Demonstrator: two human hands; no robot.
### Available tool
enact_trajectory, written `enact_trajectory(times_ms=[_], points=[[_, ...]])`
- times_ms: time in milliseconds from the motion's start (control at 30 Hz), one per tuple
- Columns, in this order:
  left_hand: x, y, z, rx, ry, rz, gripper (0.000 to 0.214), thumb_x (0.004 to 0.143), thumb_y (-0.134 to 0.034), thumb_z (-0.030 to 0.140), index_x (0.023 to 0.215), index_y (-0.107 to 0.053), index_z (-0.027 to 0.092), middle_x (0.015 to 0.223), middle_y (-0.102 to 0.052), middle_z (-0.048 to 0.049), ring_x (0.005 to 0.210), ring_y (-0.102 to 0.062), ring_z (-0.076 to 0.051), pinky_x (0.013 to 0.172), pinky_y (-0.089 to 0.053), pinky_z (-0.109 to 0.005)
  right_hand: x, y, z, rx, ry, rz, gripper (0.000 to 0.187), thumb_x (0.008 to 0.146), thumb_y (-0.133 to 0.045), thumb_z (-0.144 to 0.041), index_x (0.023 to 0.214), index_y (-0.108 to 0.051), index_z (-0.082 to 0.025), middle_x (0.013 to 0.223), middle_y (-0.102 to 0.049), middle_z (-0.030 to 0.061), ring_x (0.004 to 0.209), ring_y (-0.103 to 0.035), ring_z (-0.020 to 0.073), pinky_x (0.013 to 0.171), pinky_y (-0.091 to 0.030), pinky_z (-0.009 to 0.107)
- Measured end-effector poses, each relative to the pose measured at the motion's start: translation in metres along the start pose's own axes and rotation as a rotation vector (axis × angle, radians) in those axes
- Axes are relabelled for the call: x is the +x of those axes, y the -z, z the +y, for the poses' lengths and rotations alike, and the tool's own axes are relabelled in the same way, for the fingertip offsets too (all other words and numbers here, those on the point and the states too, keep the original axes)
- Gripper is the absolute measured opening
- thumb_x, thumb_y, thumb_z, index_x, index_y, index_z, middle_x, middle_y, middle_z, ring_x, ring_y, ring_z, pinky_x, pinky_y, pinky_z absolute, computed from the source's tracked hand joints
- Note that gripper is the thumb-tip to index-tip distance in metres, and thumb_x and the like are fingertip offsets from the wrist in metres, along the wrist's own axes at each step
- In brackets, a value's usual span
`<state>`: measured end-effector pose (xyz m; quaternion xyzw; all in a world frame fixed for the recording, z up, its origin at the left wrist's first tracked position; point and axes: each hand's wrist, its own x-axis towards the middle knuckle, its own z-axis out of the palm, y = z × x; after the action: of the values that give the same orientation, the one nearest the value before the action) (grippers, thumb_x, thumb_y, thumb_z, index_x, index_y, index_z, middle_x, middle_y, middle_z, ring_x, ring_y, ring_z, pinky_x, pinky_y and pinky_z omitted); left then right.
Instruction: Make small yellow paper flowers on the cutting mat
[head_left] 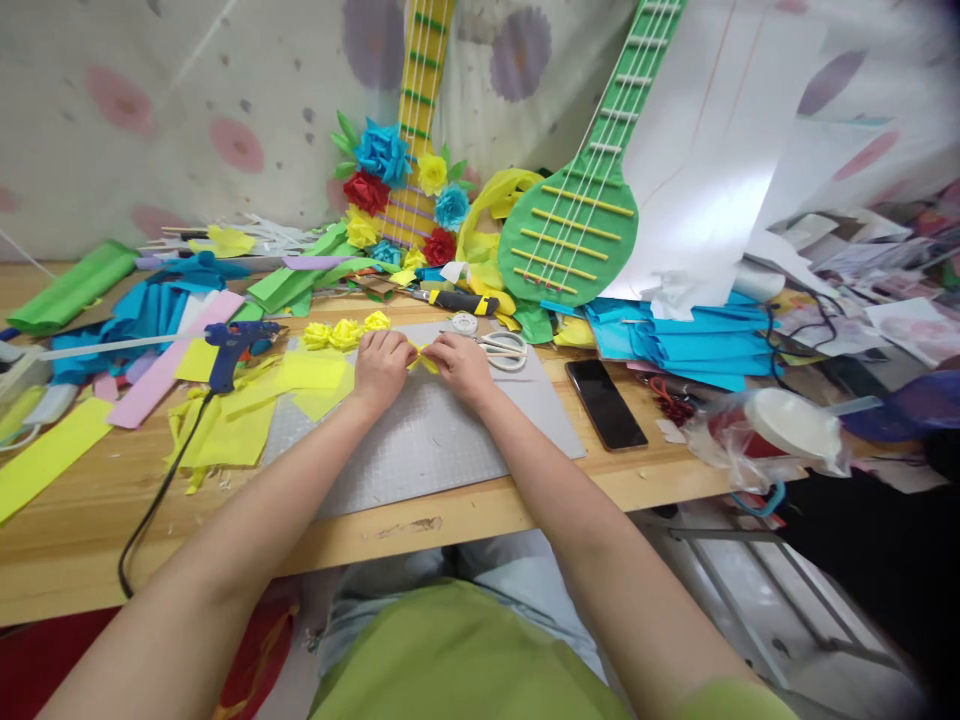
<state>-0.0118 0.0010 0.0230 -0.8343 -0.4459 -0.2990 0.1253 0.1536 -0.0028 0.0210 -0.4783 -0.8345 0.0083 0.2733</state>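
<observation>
Holding a small yellow paper piece (422, 358) between the fingertips of left hand (384, 370) and right hand (457, 365), both closed to a narrow pinch and nearly meeting, at the far part of the grey cutting mat (435, 450), just to the right of the yellow paper flowers (345, 334). Looks very light, thin and soft, probably easy to crease or tear, hardly slippery. Best taken by opposite edges, with light finger pressure and no hard pull. Cannot tell the exact placing of the thumbs, nor whether touching the mat.
</observation>
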Motion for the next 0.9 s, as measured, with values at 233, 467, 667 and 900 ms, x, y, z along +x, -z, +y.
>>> enact_trajectory(times_ms=[233,467,667,900], points=[[-0.002,0.002,-0.002,0.028,-0.015,-0.011,0.019,0.081,-0.043,0.025,0.074,-0.060,0.020,0.081,-0.059,-0.0068,0.083,-0.048,-0.021,0.077,-0.029,-0.037,-0.001,0.000,-0.004,0.030,0.003,0.018,0.023,0.085,-0.041,-0.024,0.091,-0.062,-0.020,0.090,-0.060,0.0048,0.084,-0.050,0.0148,0.073,-0.033,0.025],[-0.010,0.007,0.012,0.019,0.091,0.027,0.013,0.078,-0.046,0.023,0.078,-0.058,0.021,0.085,-0.060,-0.0065,0.084,-0.049,-0.021,0.078,-0.029,-0.037,-0.002,-0.001,-0.007,0.015,0.034,0.031,0.023,0.086,-0.038,-0.023,0.088,-0.060,-0.018,0.088,-0.060,0.0055,0.083,-0.050,0.0155,0.074,-0.034,0.026],[-0.022,0.003,0.032,-0.057,0.312,0.147,0.024,0.068,-0.050,0.019,0.091,-0.053,0.018,0.090,-0.058,-0.0069,0.087,-0.050,-0.022,0.082,-0.030,-0.036,-0.012,-0.007,-0.005,-0.008,-0.051,0.081,0.023,0.086,-0.037,-0.021,0.090,-0.060,-0.018,0.088,-0.059,0.0059,0.086,-0.049,0.0170,0.075,-0.034,0.027],[-0.020,-0.009,0.037,-0.020,0.334,0.095,0.017,0.075,-0.049,0.035,0.079,-0.057,0.019,0.082,-0.062,-0.0067,0.082,-0.051,-0.021,0.079,-0.030,-0.036,-0.016,-0.018,-0.014,0.000,-0.073,0.162,0.025,0.087,-0.035,-0.020,0.094,-0.059,-0.016,0.091,-0.059,0.0073,0.087,-0.049,0.0174,0.077,-0.034,0.028]])
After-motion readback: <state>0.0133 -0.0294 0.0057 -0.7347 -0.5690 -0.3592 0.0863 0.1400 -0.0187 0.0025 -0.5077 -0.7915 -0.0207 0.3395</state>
